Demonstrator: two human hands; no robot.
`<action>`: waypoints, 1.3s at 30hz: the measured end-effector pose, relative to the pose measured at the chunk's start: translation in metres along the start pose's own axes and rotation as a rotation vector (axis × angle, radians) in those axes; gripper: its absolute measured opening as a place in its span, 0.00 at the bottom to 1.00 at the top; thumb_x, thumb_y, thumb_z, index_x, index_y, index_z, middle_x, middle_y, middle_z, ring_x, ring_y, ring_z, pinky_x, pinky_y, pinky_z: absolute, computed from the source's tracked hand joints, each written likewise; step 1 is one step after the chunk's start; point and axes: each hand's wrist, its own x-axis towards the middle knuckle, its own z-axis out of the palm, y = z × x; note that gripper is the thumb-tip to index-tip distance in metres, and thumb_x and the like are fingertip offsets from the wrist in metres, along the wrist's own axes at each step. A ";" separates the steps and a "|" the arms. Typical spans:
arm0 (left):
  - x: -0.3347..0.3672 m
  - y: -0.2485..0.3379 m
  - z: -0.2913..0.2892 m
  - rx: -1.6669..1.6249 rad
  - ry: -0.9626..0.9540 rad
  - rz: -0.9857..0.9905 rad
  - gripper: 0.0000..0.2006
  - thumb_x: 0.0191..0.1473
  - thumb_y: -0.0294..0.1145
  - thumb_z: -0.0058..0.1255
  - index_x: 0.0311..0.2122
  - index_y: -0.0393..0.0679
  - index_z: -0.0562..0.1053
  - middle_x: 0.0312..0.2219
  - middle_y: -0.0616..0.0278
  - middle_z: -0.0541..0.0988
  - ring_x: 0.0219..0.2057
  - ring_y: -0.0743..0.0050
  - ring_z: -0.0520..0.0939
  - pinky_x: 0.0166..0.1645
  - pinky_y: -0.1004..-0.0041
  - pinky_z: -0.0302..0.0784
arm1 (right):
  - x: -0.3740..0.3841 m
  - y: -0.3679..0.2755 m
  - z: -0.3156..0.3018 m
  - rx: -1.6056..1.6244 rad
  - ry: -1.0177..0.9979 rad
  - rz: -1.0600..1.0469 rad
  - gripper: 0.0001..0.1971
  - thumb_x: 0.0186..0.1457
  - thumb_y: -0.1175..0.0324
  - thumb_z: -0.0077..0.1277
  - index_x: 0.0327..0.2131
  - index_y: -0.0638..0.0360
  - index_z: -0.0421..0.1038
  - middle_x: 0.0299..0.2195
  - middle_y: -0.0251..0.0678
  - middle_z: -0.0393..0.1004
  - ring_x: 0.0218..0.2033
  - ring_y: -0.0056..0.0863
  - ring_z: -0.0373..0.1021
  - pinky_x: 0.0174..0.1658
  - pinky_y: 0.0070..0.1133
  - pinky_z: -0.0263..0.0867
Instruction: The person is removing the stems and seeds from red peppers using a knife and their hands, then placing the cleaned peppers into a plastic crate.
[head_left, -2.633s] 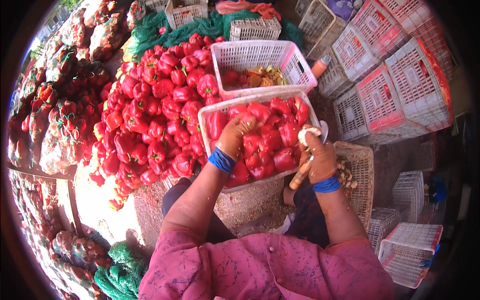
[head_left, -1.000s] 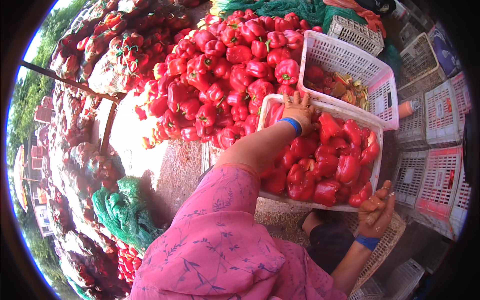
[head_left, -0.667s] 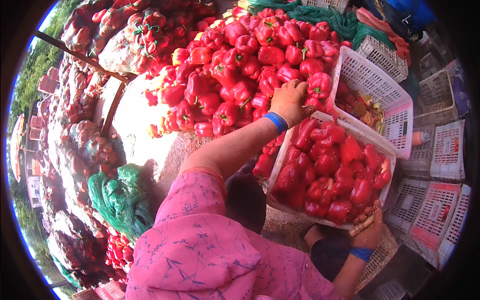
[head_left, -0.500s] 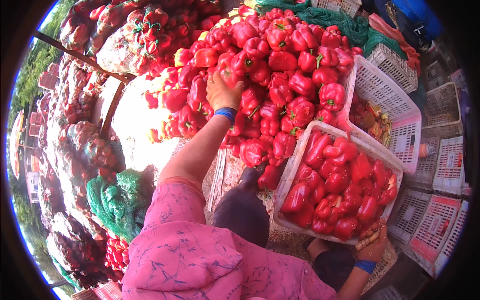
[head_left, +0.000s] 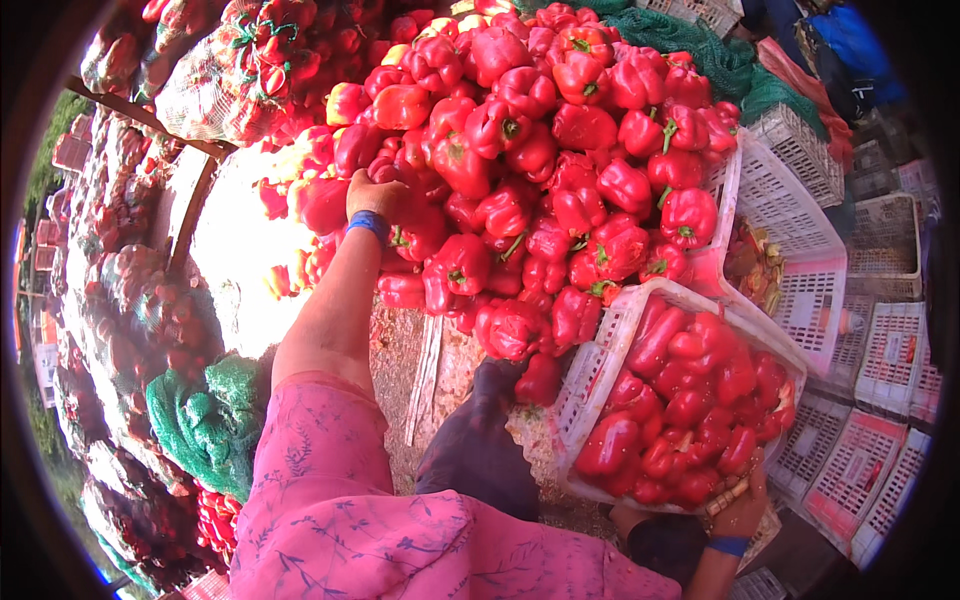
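A large heap of red bell peppers (head_left: 505, 150) spreads in front of me. My left hand (head_left: 376, 196) reaches down onto the left part of the heap, touching peppers there. Its fingertips are hidden among them, so I cannot see whether one is gripped. At the lower right, my right hand (head_left: 742, 505) is closed around a short tan ribbed handle (head_left: 727, 496); whatever it belongs to is hidden. That hand is against the near rim of a white plastic crate (head_left: 582, 385), tilted and filled with red peppers whose skins carry small pale seeds.
Behind the full crate stands another white crate (head_left: 790, 215) with yellowish scraps inside. Several stacked crates (head_left: 885, 350) line the right side. Mesh sacks of peppers (head_left: 130, 330) fill the left, beside bunched green netting (head_left: 205, 415). My leg (head_left: 480, 430) extends towards the heap.
My left hand has moved left across the heap and lower among the peppers. My right hand stays by the crate's near rim, still around the tan handle. The view has shifted slightly.
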 end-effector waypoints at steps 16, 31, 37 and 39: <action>-0.416 0.244 -0.046 -0.729 -0.870 0.632 0.34 0.42 0.28 0.74 0.55 0.41 0.69 0.44 0.64 0.79 0.45 0.73 0.80 0.51 0.71 0.80 | -0.110 -0.046 0.090 -0.476 -0.253 -1.039 0.09 0.57 0.74 0.56 0.43 0.61 0.77 0.36 0.44 0.81 0.38 0.38 0.79 0.41 0.28 0.74; -0.512 0.255 0.035 -0.883 -0.878 0.572 0.31 0.49 0.41 0.71 0.53 0.39 0.70 0.41 0.65 0.79 0.41 0.76 0.79 0.48 0.74 0.77 | -0.062 -0.042 0.015 -0.582 -0.317 -0.756 0.13 0.60 0.61 0.51 0.27 0.61 0.71 0.24 0.52 0.74 0.29 0.54 0.73 0.31 0.41 0.68; -0.463 0.250 0.068 -1.200 -0.916 0.200 0.22 0.61 0.36 0.59 0.55 0.36 0.69 0.45 0.60 0.79 0.43 0.72 0.81 0.49 0.69 0.79 | -0.057 -0.030 0.006 -0.786 -0.285 -0.820 0.11 0.60 0.63 0.51 0.29 0.60 0.73 0.27 0.49 0.75 0.30 0.50 0.74 0.33 0.39 0.70; -0.451 0.250 0.070 -1.350 -1.175 0.002 0.23 0.62 0.38 0.57 0.56 0.37 0.69 0.47 0.57 0.79 0.47 0.64 0.81 0.53 0.64 0.79 | -0.053 -0.028 0.005 -0.671 -0.294 -0.797 0.09 0.60 0.64 0.52 0.32 0.60 0.75 0.28 0.47 0.77 0.30 0.46 0.75 0.33 0.35 0.71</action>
